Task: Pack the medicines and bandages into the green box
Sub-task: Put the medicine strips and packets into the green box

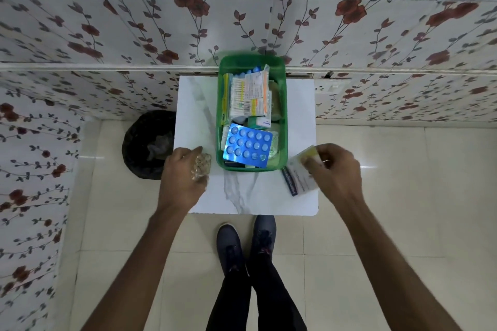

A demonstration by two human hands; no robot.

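Note:
The green box [283, 126] stands on a small white marble-pattern table [199, 105], against the wall. Inside it lie a blue blister strip of tablets [247, 146], a pack of cotton buds [238, 94], printed sachets and small cartons. My left hand [183, 177] is to the left of the box and grips a clear packet of beige tablets [200, 166]. Just right of the box's near corner, my right hand [336, 169] holds a white and yellow medicine carton [304, 173] with a dark blue edge, tilted over the table's right side.
A black bin [142, 146] stands on the tiled floor left of the table. Floral-papered walls close in behind and on the left. A wall socket [332, 87] sits right of the table. My feet in dark shoes [246, 244] are at the table's front edge.

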